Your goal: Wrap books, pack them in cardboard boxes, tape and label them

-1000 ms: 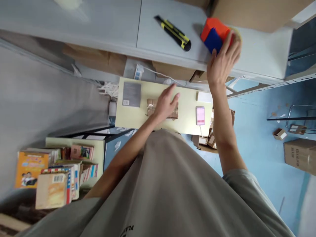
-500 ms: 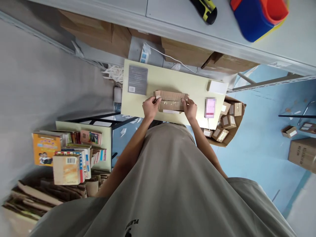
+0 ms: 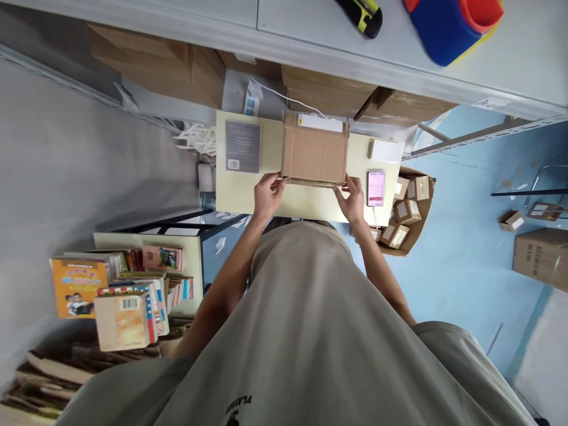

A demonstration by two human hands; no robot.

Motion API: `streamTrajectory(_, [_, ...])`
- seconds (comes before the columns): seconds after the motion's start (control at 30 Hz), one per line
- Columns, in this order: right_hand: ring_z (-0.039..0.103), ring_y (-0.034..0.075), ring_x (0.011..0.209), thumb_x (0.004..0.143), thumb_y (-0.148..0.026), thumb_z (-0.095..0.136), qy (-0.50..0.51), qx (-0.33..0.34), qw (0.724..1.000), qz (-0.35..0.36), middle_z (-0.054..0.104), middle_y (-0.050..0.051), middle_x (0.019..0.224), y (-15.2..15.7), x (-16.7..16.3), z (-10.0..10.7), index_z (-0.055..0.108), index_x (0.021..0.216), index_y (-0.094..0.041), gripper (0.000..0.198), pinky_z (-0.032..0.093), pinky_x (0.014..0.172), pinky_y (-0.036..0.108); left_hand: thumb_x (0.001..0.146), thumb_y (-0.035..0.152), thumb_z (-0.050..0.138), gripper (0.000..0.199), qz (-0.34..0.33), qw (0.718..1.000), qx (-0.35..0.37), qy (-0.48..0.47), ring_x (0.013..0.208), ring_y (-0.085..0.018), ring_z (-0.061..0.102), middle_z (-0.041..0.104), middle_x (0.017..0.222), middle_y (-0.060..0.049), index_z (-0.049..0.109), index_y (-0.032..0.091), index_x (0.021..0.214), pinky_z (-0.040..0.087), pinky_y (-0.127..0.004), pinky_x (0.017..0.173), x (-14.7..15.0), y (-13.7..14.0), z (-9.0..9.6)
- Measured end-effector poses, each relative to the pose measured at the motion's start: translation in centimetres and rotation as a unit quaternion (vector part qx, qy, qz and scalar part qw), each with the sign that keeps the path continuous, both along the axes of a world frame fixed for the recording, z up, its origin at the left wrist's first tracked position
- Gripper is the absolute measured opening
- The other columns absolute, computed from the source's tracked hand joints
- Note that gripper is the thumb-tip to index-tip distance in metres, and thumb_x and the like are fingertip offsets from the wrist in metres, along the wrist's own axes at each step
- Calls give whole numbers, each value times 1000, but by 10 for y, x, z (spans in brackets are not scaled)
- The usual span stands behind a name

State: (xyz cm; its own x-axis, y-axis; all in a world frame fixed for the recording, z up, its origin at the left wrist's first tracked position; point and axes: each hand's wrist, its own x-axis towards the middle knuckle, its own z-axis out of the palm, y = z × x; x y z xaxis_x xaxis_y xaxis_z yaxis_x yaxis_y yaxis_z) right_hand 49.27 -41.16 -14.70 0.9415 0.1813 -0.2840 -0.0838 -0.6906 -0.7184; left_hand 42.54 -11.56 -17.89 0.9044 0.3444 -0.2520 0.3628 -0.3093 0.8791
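A brown cardboard box lies over the pale yellow table, its broad face turned up and a white label strip along its far edge. My left hand pinches the near left corner of the box between thumb and fingers. At the near right corner, my right hand grips in the same way. Tape shows along the near edge between the two hands. A grey book with a barcode lies left of the box. To the right are a phone with a pink screen and a white box.
A large carton holding several small boxes stands right of the table. Books are stacked at the lower left, near folded cardboard. Overhead, a grey shelf carries a box cutter and a blue-red holder.
The cardboard box has tipped away from me: its taped narrow side faced up before, and now its broad face does. Both hands stay at its near corners.
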Motion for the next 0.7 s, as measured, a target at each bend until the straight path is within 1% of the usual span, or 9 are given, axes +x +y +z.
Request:
streamTrajectory(0.1, [77, 32, 128, 106, -86, 63, 52, 17, 998, 16, 65, 19, 152, -2, -23, -25, 69, 166, -23, 87, 70, 117, 50, 101, 17, 66, 30, -20, 997, 3, 75, 113, -27, 84, 87, 132, -16, 84, 18, 125, 66, -40, 109, -13, -2, -24])
streamTrajectory(0.2, [79, 35, 129, 100, -95, 62, 106, 11, 994, 33, 72, 21, 144, -3, -34, -47, 76, 151, -19, 93, 70, 115, 52, 96, 12, 64, 28, -45, 985, 17, 166, 117, -32, 83, 89, 120, -16, 85, 18, 113, 63, -46, 115, -19, 0, -46])
streamTrajectory(0.27, [79, 36, 130, 99, -97, 60, 115, -4, 993, 9, 76, 24, 143, -1, -29, -56, 78, 144, -16, 94, 69, 116, 53, 92, 7, 61, 34, -36, 982, 22, 186, 123, -33, 83, 89, 127, -18, 84, 17, 115, 60, -49, 121, -14, 6, -58])
streamTrajectory(0.37, [76, 36, 140, 103, -92, 58, 93, 18, 993, -77, 71, 30, 160, 4, -5, -61, 73, 151, -13, 93, 68, 116, 52, 90, 4, 59, 49, 23, 988, 0, 156, 135, -32, 81, 82, 150, -22, 81, 14, 133, 58, -50, 127, 10, 15, -70])
streamTrajectory(0.43, [74, 35, 144, 106, -84, 60, 95, 50, 987, -116, 68, 30, 167, 10, 13, -61, 70, 156, -13, 88, 67, 118, 52, 91, 7, 62, 54, 45, 991, -35, 125, 140, -32, 79, 77, 159, -23, 77, 14, 143, 58, -50, 129, 32, 18, -74])
streamTrajectory(0.53, [75, 35, 145, 106, -77, 65, 116, 92, 980, -136, 71, 28, 166, 18, 32, -56, 69, 158, -12, 84, 65, 121, 53, 98, 18, 70, 49, 31, 991, -91, 96, 146, -34, 77, 75, 160, -25, 74, 14, 148, 59, -52, 129, 58, 18, -73])
streamTrajectory(0.6, [76, 36, 145, 105, -79, 66, 108, 110, 979, -131, 71, 28, 166, 21, 35, -48, 67, 160, -12, 87, 65, 122, 53, 103, 30, 76, 47, 18, 993, -94, 75, 149, -35, 75, 76, 158, -25, 73, 16, 148, 58, -53, 131, 65, 16, -67])
streamTrajectory(0.7, [76, 37, 145, 104, -87, 60, 68, 114, 986, -106, 69, 27, 169, 20, 29, -33, 62, 167, -15, 96, 65, 120, 52, 108, 44, 79, 51, 15, 997, -71, 22, 148, -34, 75, 76, 158, -23, 69, 19, 152, 57, -51, 132, 57, 16, -52])
